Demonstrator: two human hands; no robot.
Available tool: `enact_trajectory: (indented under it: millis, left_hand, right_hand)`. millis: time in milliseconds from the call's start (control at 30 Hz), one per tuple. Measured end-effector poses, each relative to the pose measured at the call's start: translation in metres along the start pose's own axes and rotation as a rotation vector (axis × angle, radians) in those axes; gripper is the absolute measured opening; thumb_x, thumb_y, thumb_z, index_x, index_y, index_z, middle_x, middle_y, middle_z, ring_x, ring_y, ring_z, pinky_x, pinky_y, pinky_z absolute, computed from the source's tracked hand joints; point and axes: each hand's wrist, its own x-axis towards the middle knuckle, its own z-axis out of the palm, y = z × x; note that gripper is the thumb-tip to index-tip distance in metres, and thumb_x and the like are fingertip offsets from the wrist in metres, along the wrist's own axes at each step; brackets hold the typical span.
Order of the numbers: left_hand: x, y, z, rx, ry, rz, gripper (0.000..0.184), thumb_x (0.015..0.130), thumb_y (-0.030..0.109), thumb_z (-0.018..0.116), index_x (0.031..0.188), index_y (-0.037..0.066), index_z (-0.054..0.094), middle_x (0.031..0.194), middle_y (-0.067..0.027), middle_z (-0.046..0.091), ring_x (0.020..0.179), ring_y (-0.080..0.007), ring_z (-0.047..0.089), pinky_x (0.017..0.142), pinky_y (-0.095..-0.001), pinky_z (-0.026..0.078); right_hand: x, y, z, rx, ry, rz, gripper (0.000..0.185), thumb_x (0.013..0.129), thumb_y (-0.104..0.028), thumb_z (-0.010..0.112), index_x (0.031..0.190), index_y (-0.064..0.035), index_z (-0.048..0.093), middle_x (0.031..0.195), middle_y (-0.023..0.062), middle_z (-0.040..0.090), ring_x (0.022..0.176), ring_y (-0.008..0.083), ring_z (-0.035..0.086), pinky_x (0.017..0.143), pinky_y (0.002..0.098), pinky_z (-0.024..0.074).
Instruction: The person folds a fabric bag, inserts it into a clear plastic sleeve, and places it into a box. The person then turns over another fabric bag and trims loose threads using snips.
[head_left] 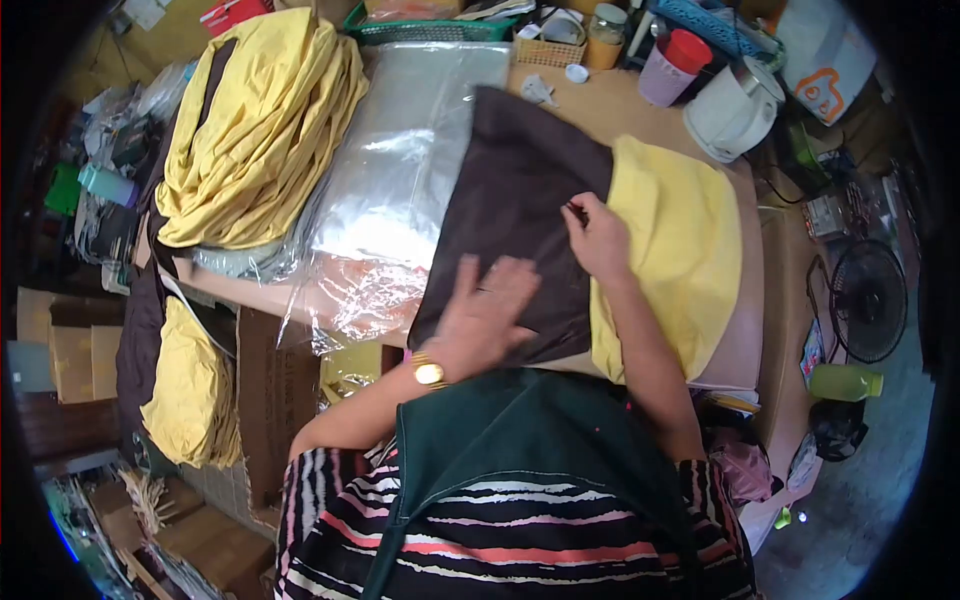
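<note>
A folded cloth piece, part dark brown (520, 170) and part yellow (690, 250), lies spread on the table in front of me. My left hand (490, 308), a gold watch on its wrist, rests fingers spread over the brown part and is slightly blurred. At the seam between the two colours, my right hand (602, 238) is closed in a pinch. A small dark bit shows at its fingertips; whether it is cloth or a separate thing, I cannot tell.
Clear plastic sheets (390, 150) lie left of the cloth, beside a big yellow fabric pile (265, 130). At the back stand a glass jar (605, 38), a pink cup (668, 75) and a white kettle (735, 108). A black fan (868, 300) is at right.
</note>
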Motion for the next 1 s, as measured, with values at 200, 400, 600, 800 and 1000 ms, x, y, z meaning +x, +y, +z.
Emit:
enact_trajectory:
  millis: [200,400,600,800,1000]
  left_hand:
    - [-0.068,-0.066,-0.063,-0.074,0.425,-0.392,0.027,0.082,0.006,0.066,0.108,0.008,0.067,0.125,-0.0155,0.055,0.111,-0.0347,0.055,0.086,-0.0405,0.049]
    - [-0.030,-0.019,-0.016,-0.265,0.357,0.045,0.036,0.080,0.013,0.071,0.113,0.005,0.064,0.121,-0.0120,0.060,0.114,-0.0308,0.055,0.099,-0.0425,0.041]
    - [-0.045,-0.013,0.018,-0.250,0.251,-0.001,0.039,0.085,0.014,0.063,0.122,0.006,0.060,0.125,-0.0116,0.057,0.125,-0.0281,0.049,0.106,-0.0423,0.036]
    - [-0.045,-0.018,0.025,-0.228,0.204,0.031,0.039,0.086,0.015,0.060,0.125,0.007,0.058,0.130,-0.0102,0.054,0.132,-0.0276,0.042,0.110,-0.0417,0.031]
    - [-0.047,-0.016,0.029,-0.208,0.212,0.039,0.035,0.087,0.017,0.059,0.121,0.006,0.057,0.127,-0.0109,0.055,0.130,-0.0283,0.044,0.110,-0.0409,0.032]
  right_hand:
    - [0.000,-0.012,-0.009,-0.099,-0.133,0.029,0.021,0.087,-0.026,0.065,0.098,-0.0082,0.060,0.081,0.0108,0.065,0.073,0.0305,0.064,0.065,0.0385,0.0491]
    - [0.005,-0.061,-0.019,0.194,-0.494,0.106,0.018,0.079,-0.014,0.072,0.086,-0.0014,0.062,0.076,0.0094,0.065,0.068,0.0234,0.062,0.063,0.0334,0.0475]
    - [0.004,-0.069,0.006,0.273,-0.733,-0.235,0.022,0.073,-0.011,0.075,0.084,0.0027,0.061,0.075,0.0126,0.063,0.069,0.0264,0.061,0.065,0.0353,0.0477]
    - [0.012,-0.076,0.017,0.123,-0.778,-0.180,0.023,0.070,-0.012,0.077,0.082,0.0013,0.062,0.075,0.0149,0.064,0.068,0.0285,0.062,0.063,0.0363,0.0471]
    - [0.032,-0.070,0.021,0.145,-0.902,-0.193,0.019,0.069,-0.008,0.074,0.079,0.0018,0.060,0.068,0.0104,0.061,0.062,0.0197,0.058,0.060,0.0330,0.0451]
